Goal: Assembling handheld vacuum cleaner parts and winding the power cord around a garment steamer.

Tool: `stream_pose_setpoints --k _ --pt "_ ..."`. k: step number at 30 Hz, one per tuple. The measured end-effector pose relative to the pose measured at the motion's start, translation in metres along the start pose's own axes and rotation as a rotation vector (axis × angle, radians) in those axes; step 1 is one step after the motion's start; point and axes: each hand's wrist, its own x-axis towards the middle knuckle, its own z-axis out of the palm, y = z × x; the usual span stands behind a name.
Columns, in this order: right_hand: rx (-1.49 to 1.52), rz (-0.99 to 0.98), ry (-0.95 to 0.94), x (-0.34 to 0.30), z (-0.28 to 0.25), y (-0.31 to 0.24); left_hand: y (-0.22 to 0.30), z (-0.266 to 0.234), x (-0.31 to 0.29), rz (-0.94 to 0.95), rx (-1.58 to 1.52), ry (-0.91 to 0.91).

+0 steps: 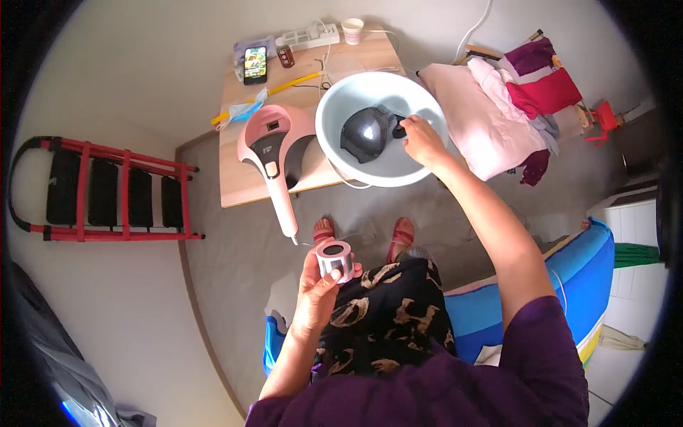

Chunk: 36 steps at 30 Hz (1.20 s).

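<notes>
In my left hand (pixel 318 286) is a small pink-and-white cylinder (pixel 335 260) with a dark round top and a dark side panel; my fingers wrap around it above my lap. My right hand (pixel 421 140) reaches over the right rim of a pale blue basin (pixel 330 156), its fingers closed on a small black piece (pixel 399 127). Next to that piece, inside the basin, lies a dark, shiny, dome-like object (pixel 366 134); I cannot make out its kind. Left of the basin, a pink handheld vacuum cleaner (pixel 279 160) rests on the table, its handle overhanging the near edge.
The wooden table (pixel 235 188) also bears a phone (pixel 255 65), a paper cup (pixel 352 31), a power strip (pixel 310 36), a yellow stick (pixel 295 82) and a blue face mask (pixel 249 106). Pink bedding (pixel 478 121) lies at the right. A red folding ladder (pixel 125 192) leans at the left.
</notes>
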Motion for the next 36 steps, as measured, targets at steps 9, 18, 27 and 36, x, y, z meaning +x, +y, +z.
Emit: stream_pose_setpoints --k 9,18,27,36 --pt "0.432 -0.140 -0.069 0.044 0.012 -0.011 -0.012 -0.023 0.027 -0.094 -0.002 0.032" --pt "0.589 -0.043 -0.426 0.041 0.017 0.033 -0.018 -0.022 0.036 -0.132 -0.004 0.039" --pt "-0.215 -0.290 -0.144 0.042 0.023 0.015 -0.020 -0.023 0.040 -0.137 0.012 0.070" --pt "-0.254 -0.166 -0.180 0.051 0.019 0.022 -0.025 -0.023 0.044 -0.123 0.003 0.055"
